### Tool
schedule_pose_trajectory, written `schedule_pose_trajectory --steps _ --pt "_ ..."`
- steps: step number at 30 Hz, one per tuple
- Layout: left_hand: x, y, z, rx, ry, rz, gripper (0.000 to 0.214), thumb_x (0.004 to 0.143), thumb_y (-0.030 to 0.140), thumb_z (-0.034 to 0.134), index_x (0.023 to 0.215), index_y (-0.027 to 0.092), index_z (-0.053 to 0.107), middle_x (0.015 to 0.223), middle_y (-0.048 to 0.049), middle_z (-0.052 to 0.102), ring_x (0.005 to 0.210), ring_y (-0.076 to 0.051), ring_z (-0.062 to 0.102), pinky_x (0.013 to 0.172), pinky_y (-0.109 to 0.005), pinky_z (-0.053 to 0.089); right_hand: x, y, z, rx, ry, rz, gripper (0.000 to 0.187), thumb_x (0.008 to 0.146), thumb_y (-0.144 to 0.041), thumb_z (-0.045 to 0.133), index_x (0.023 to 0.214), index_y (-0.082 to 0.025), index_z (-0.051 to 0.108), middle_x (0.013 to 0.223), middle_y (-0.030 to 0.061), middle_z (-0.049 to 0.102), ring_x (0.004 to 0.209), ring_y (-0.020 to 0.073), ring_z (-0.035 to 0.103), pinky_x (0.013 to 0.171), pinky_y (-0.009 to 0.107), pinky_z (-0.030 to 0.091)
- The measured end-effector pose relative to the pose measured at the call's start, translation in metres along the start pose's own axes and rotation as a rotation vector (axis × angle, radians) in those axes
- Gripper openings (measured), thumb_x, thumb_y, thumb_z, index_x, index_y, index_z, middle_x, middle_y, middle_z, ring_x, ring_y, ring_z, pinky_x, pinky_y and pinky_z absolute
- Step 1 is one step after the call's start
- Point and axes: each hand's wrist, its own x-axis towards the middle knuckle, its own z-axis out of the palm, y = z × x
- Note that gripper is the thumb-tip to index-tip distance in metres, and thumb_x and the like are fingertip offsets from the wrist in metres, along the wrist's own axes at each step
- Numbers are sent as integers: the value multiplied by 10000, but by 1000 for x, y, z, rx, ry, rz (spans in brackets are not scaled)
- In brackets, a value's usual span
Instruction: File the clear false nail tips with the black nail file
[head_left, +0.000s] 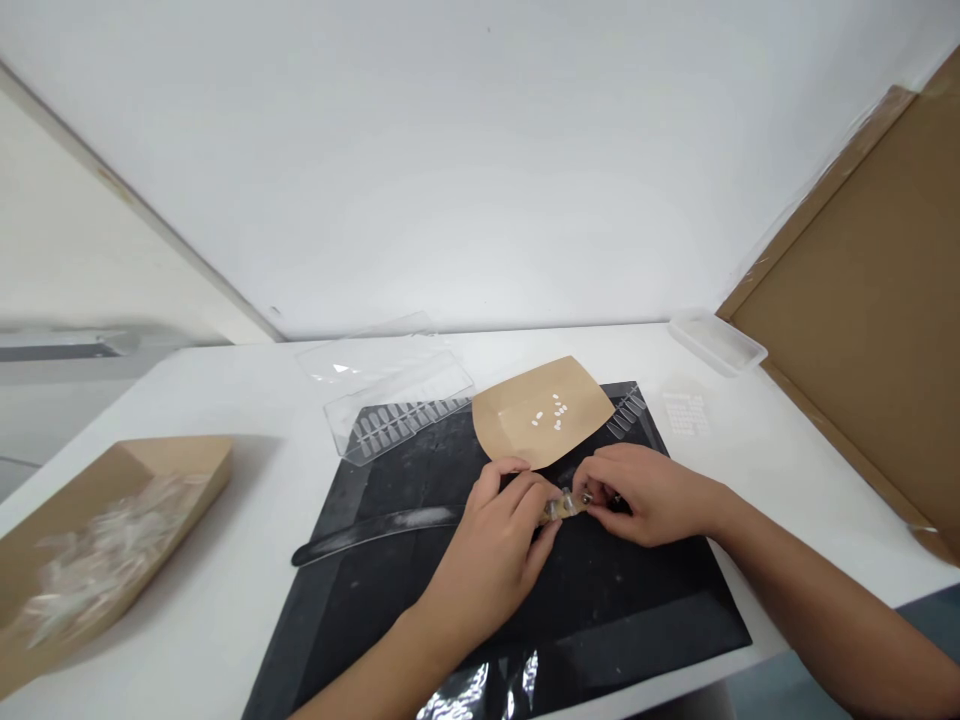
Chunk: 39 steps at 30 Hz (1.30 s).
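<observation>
My left hand (pixel 499 535) is closed on the left end of a small tan strip (pixel 568 505) that carries several clear nail tips. At the strip's other end, the fingers of my right hand (pixel 645 495) are pinched together; what exactly lies between them is partly hidden. Both hands are low over a black mat (pixel 600 610). A curved dark nail file (pixel 375 533) with whitish dust lies left of my left hand. Just beyond my fingers is a brown paper tray (pixel 510 410) holding several small white pieces.
A clear plastic box (pixel 341 425) with rows of nail tips overlaps the mat's far left corner. More nail tips (pixel 627 413) lie at its far right. A brown tray of clear packets (pixel 217 465) stands left, a translucent container (pixel 716 342) far right, by a cardboard panel (pixel 862 270).
</observation>
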Motion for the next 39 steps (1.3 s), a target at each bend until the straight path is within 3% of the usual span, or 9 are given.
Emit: schedule_pose_trajectory --steps 5,11,20,31,39 --pt "0 -1 2 19 -11 -14 164 962 121 628 1102 204 618 1043 -64 700 1175 -309 537 1053 -521 481 -3 2 -12 26 -20 -20 185 897 -100 644 1050 -201 668 889 11 681 855 172 600 816 313 461" --pt "0 -2 2 15 -19 -14 151 965 118 626 1086 207 614 1053 -64 699 1168 -299 547 1070 -532 473 -2 5 -12 91 10 -36 212 941 -134 682 1133 -206 731 1078 67 685 990 199 632 881 338 511" --pt "-1 -1 1 20 -12 -3 166 957 111 635 1085 214 615 1050 -61 702 1147 -293 563 1063 -522 479 4 15 -7 215 4 -25 118 988 -201 688 1051 -208 787 977 47 724 903 168 678 843 300 535" --pt "0 -1 1 22 -7 -5 145 958 113 634 1068 207 620 1033 -62 717 1132 -294 563 1037 -521 504 4 13 -2 99 24 44 48 937 -144 708 954 -181 735 919 27 689 850 161 648 780 279 493" --pt "-2 -3 4 35 -5 -36 156 956 121 631 1079 218 633 1019 -71 738 1244 -341 550 1025 -565 518 3 13 2 42 36 50 61 916 -123 684 923 -182 675 909 20 656 825 156 598 741 271 460"
